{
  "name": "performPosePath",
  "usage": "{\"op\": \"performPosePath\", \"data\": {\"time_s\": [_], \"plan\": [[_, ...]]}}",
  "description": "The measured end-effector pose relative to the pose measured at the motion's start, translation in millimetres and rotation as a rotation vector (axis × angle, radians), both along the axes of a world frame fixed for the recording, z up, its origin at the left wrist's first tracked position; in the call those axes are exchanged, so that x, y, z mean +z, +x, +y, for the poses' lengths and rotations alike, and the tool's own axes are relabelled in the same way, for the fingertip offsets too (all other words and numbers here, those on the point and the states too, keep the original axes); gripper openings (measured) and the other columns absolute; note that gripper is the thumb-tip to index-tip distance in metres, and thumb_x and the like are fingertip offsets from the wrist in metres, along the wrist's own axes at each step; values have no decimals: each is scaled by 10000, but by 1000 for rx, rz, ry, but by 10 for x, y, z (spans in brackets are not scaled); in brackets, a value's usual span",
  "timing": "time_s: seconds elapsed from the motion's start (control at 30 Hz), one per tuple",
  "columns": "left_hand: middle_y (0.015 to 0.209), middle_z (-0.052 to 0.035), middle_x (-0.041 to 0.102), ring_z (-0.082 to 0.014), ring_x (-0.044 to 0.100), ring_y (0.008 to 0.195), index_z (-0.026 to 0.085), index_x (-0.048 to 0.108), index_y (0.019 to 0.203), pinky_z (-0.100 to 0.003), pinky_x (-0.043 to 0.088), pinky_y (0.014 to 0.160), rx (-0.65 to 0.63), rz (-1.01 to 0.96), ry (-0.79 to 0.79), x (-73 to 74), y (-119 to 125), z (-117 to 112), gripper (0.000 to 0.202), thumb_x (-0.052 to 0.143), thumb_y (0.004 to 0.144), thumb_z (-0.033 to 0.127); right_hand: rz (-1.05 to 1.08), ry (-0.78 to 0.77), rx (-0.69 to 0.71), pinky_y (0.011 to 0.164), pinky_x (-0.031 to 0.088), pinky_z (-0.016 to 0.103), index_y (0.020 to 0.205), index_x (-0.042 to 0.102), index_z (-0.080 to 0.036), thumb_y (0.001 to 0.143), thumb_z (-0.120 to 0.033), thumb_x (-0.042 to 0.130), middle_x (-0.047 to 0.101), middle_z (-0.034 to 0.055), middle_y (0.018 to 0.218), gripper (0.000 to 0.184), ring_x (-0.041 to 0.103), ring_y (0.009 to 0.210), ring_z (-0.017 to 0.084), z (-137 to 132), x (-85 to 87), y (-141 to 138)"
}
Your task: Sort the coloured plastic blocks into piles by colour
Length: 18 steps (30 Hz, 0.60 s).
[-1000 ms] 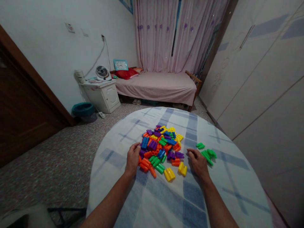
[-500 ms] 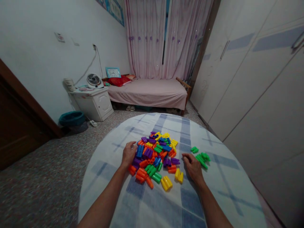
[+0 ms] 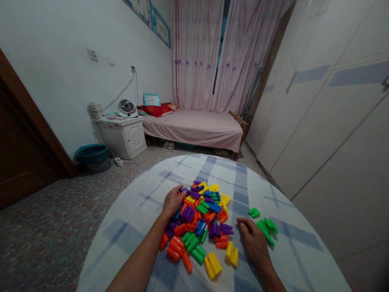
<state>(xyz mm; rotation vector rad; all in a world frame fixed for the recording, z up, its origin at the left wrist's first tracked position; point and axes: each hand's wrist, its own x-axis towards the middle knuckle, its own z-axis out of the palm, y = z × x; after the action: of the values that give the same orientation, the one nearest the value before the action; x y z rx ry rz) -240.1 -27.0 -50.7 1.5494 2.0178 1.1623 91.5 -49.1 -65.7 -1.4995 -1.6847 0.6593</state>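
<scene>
A heap of plastic bullet-shaped building blocks in purple, orange, blue, green and yellow lies on the round table. At its left edge, my left hand reaches over the blocks. Its fingers are apart and touch the heap beside a purple block; the fingertips are partly hidden. To the right of the heap, my right hand rests low over the cloth with its fingers curled in, and nothing shows in them. Just beyond it lies a small group of green blocks, with one green block apart. Yellow blocks lie nearest me.
A checked blue-and-white cloth covers the table. Beyond it stand a bed, a white cabinet with a fan on it, and a teal bin. A tall wardrobe lines the right side.
My left hand has moved from beside the heap onto its upper left blocks. My right hand keeps about the same place beside the heap. The camera view has tilted and shifted slightly.
</scene>
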Motion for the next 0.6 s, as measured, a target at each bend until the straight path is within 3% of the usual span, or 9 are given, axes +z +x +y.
{"op": "performPosePath", "data": {"time_s": [0.13,0.33,0.47,0.6], "plan": [[1128,-72,693,-206,629,1058,179,649,1131,-331,459,968,6,-156,116,-85,-8,-5,376,563,780,283,13,14,6,754,511,317,908,703,-188,785,-468,482,725,87,956,378,670,879,244,-11,-19,12],[1023,-76,708,-186,654,926,152,646,1093,-316,505,860,135,-279,279,5,-145,-2,363,525,769,264,0,9,-8,784,505,348,903,698,-196,785,-472,472,720,88,959,375,664,893,256,-8,-25,9],[935,-83,713,-188,659,806,158,652,1092,-303,510,750,320,-121,140,44,-388,-60,371,493,770,246,7,-8,-13,826,489,369,906,694,-190,777,-471,462,715,92,962,387,655,907,256,-10,-9,-9],[924,-122,709,-240,660,826,151,681,1006,-334,493,733,384,44,-34,61,-621,-178,327,496,749,232,8,-17,-30,850,478,385,884,700,-183,755,-465,463,713,99,958,390,648,921,263,-20,42,-38]]}}
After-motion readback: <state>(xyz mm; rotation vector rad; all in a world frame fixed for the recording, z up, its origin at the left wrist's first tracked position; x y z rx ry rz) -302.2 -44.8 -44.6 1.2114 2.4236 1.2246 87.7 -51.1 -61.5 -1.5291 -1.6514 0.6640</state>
